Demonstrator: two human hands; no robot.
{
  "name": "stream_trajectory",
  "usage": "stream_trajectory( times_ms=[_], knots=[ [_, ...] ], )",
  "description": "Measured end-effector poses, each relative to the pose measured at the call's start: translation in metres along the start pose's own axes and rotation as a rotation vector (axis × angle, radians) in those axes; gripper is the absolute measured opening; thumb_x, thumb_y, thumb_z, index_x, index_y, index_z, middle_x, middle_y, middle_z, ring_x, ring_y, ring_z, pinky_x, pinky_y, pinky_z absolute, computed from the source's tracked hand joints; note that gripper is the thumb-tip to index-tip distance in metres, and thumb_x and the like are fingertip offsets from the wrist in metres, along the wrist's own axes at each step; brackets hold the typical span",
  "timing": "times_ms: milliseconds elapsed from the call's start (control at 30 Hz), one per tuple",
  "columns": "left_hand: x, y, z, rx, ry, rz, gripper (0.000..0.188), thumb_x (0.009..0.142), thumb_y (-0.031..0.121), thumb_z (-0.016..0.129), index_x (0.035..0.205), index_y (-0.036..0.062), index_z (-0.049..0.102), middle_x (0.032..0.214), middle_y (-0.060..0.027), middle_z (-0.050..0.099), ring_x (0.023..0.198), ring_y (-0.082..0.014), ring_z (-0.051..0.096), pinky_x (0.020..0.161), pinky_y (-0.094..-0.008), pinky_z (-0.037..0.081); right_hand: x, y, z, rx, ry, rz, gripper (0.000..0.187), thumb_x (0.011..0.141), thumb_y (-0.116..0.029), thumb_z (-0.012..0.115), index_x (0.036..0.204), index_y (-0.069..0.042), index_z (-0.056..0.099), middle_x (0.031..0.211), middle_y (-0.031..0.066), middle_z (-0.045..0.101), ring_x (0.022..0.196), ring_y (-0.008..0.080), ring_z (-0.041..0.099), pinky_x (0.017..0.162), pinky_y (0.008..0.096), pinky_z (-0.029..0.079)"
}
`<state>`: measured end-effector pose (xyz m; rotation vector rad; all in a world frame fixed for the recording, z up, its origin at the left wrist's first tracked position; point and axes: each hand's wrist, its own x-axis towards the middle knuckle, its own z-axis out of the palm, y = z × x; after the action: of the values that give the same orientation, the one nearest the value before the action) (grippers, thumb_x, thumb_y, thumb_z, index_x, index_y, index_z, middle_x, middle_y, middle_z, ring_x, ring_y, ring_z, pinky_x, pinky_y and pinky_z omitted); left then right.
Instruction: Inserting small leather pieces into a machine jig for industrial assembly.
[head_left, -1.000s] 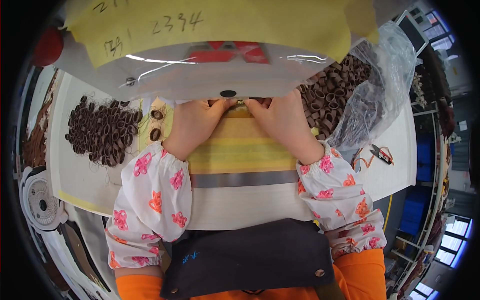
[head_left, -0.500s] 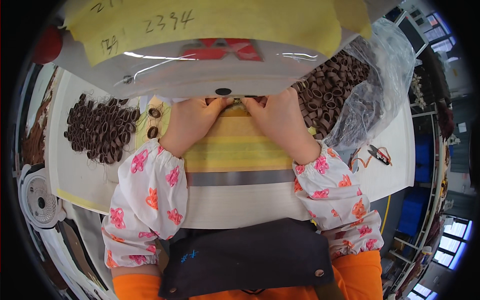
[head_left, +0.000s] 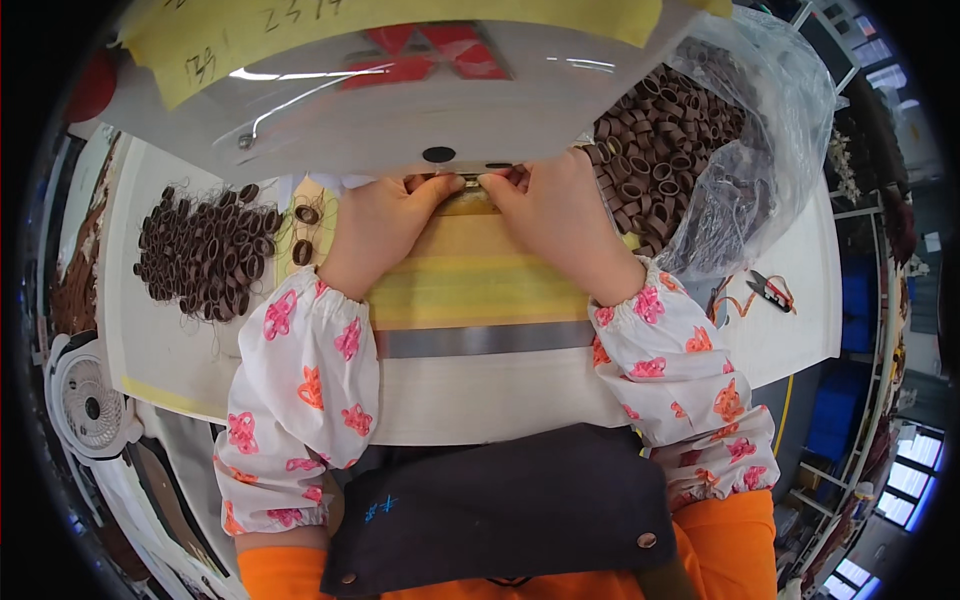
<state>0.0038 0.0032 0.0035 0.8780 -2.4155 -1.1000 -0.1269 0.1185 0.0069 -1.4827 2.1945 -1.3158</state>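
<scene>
Little moved beyond the tipping view: left hand (head_left: 385, 225) and right hand (head_left: 548, 215) stayed at twelve o'clock, thumbs nearly meeting below the machine (head_left: 360, 120); what they pinched, I couldn't tell. Brown loops (head_left: 205, 255) lay near nine and two. Steady, level thumbs seemed best.

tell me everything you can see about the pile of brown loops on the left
The pile of brown loops is a loose, crowded heap of small oval bands, open through the middle and tilted various ways. They look leathery, though I can't be sure. Fine dark threads straggle from its edges. It rests on the pale tabletop, apart from the left hand.
</scene>
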Motion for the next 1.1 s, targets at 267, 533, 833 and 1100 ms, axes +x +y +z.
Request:
stream_trajectory(
  times_ms=[267,533,833,1100],
  knots=[
    [0.000,-0.005,0.007,-0.120,0.057,0.079,0.028,0.080,0.029,0.066,0.082,0.0014,0.067,0.059,-0.0069,0.059,0.052,-0.0131,0.051,0.050,-0.0269,0.039,-0.003,0.008,0.003,0.033,0.053,-0.086,0.010,0.074,-0.004,0.063,0.072,0.003,0.056,0.066,0.0166,0.059,0.059,0.0316,0.059,0.054,0.0377,0.046],
    [-0.037,-0.011,-0.020,0.262,0.204,0.394,0.027,0.079,0.020,0.066,0.061,0.0011,0.059,0.048,-0.0100,0.050,0.040,-0.0216,0.048,0.043,-0.0305,0.036,-0.022,-0.002,-0.013,-0.074,0.060,-0.166,0.010,0.076,-0.009,0.063,0.077,-0.002,0.056,0.073,0.0138,0.059,0.067,0.0315,0.059,0.058,0.0385,0.047],
    [-0.043,-0.052,-0.072,0.001,0.333,0.163,0.012,0.080,0.010,0.064,0.085,-0.0010,0.065,0.072,-0.0121,0.062,0.059,-0.0188,0.057,0.053,-0.0273,0.042,-0.011,0.025,-0.085,-0.619,0.053,-0.261,0.006,0.072,-0.004,0.060,0.077,-0.003,0.059,0.077,0.0136,0.059,0.073,0.0328,0.060,0.062,0.0413,0.049],
    [-0.028,-0.002,0.008,0.241,0.228,0.460,0.030,0.079,0.008,0.058,0.107,-0.0012,0.052,0.099,-0.0195,0.056,0.096,-0.0381,0.051,0.081,-0.0435,0.041,0.001,0.022,-0.074,-0.879,-0.024,-0.139,0.010,0.069,-0.001,0.055,0.079,0.000,0.056,0.079,0.0174,0.060,0.070,0.0347,0.061,0.061,0.0432,0.050]
  ],
)
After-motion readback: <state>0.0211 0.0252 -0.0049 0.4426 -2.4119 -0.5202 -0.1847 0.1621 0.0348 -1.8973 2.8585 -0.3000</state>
